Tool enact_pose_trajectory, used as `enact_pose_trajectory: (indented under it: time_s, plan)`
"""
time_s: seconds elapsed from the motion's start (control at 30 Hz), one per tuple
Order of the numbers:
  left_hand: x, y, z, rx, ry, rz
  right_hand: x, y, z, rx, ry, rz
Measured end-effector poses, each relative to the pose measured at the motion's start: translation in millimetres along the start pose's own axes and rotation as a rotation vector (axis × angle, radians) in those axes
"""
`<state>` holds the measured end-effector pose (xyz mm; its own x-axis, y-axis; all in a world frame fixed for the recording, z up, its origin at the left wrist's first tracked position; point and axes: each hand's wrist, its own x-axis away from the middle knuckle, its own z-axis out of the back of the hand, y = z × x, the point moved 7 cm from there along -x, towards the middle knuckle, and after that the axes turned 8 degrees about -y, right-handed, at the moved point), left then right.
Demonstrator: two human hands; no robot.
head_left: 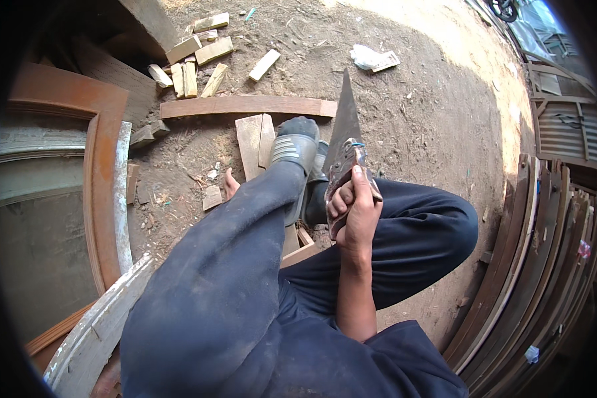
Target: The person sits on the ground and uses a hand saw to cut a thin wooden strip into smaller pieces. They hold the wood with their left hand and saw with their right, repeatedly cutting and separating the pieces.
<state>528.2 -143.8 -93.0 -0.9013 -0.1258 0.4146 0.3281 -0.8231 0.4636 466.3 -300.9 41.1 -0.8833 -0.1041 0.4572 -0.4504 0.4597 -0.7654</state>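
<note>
2 hands show. The right hand (359, 212) is wrapped round the handle (339, 178) of a saw (347, 119), thumb laid along it; the blade points away from the person, just right of the shoes (292, 149). Of the left hand (231, 184), only a little shows past the leg (222, 232), near a block (212, 198); whether it is spread or gripping cannot be told. The saw looks fairly light, its thin blade probably springy sideways. The bulky, uneven handle should give a sure hold and is the place to grasp. No brand or writing can be read on the saw; any print on the wrapper (375, 58) is too small to tell.
</note>
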Motion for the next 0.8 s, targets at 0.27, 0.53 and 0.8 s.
enact_pose_trajectory:
  time_s: [0.27,0.53,0.8]
  plan:
    - [-76,123,13,-0.280,0.417,-0.339,14,-32,26,-0.039,0.090,0.147]
    - [-82,129,18,-0.257,0.218,-0.377,11,-31,27,-0.081,0.079,0.136]
    - [-58,101,16,-0.253,0.017,-0.255,9,-22,28,-0.091,0.072,0.115]
